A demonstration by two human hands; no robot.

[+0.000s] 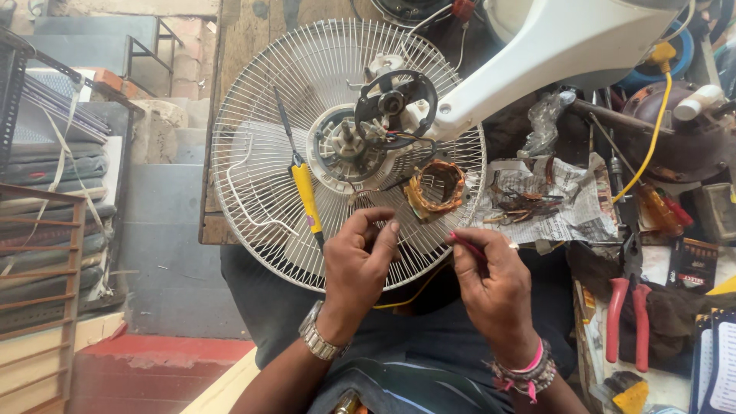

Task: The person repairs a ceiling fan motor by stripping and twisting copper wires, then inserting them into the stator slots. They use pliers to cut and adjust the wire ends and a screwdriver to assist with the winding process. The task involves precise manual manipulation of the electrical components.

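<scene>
Your right hand (pixel 494 276), low and right of centre in the frame, pinches a thin red wire (pixel 466 244) whose long axis runs up-left. Your left hand (pixel 359 261), just beside it, curls its fingers on something too fine to make out. The copper-wound stator coil (pixel 435 189) lies just above, between both hands, on the white wire fan guard (pixel 253 153).
</scene>
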